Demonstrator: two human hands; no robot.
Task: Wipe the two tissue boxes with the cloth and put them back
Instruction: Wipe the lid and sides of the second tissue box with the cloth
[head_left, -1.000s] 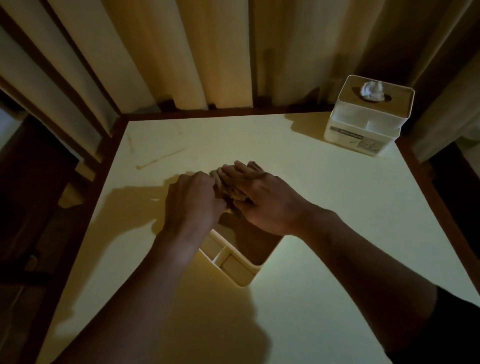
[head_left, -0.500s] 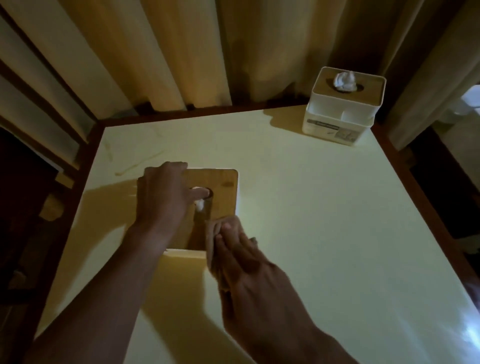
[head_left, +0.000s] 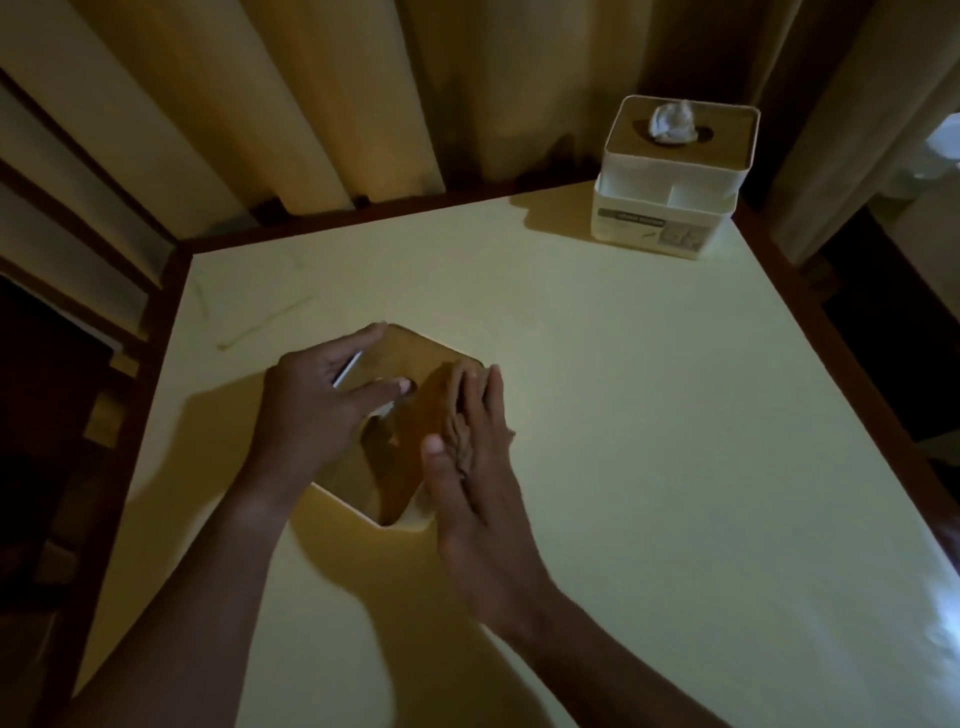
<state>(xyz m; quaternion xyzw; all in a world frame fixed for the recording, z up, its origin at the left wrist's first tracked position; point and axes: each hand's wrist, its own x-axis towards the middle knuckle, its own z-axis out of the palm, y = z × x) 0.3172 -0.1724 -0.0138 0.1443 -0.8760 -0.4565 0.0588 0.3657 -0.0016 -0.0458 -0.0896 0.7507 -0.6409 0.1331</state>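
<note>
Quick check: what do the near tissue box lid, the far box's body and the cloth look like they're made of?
Near tissue box lid: probably bamboo or wood, smooth tan surface with a soft sheen. Far tissue box body: likely white plastic, glossy moulded walls. Cloth under the right hand: soft brownish fabric, visibly wrinkled; weave unclear.

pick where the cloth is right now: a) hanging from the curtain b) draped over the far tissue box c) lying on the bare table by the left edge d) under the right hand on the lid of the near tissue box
d: the right hand presses the cloth flat onto the wooden lid of the near tissue box, while the left hand steadies that box.
</note>
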